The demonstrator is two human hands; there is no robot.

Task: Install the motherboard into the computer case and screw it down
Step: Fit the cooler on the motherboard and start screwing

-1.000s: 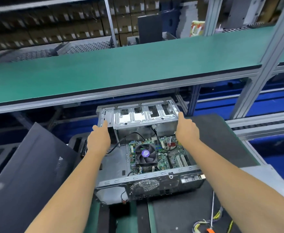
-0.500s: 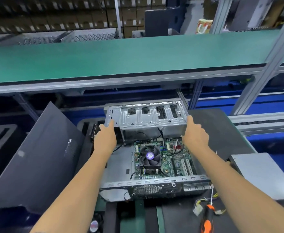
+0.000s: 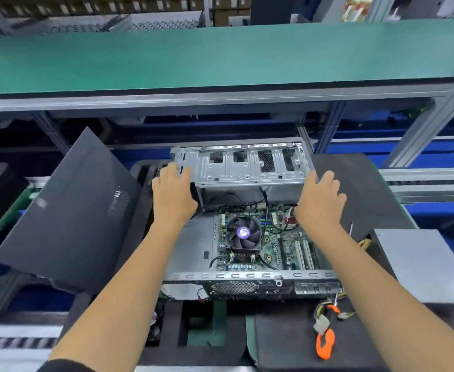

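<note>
The open computer case (image 3: 247,276) lies flat on the bench. Inside it sits the green motherboard (image 3: 271,242) with its black CPU fan (image 3: 243,233). A silver drive cage (image 3: 247,170) spans the case's far end. My left hand (image 3: 172,194) rests on the cage's left corner, its fingers laid over the metal edge. My right hand (image 3: 318,202) is at the cage's right edge with its fingers straight and spread. Neither hand holds a tool or a screw.
A black side panel (image 3: 67,216) leans at the left. A grey power supply box (image 3: 421,267) sits right of the case, with loose cables (image 3: 321,323) and an orange-handled screwdriver (image 3: 325,345) near the front. A green shelf (image 3: 220,57) overhangs the far side.
My view has tilted down, so the case sits lower in the frame and the near bench shows. Both hands stay at the drive cage's ends; the right hand's fingers have spread.
</note>
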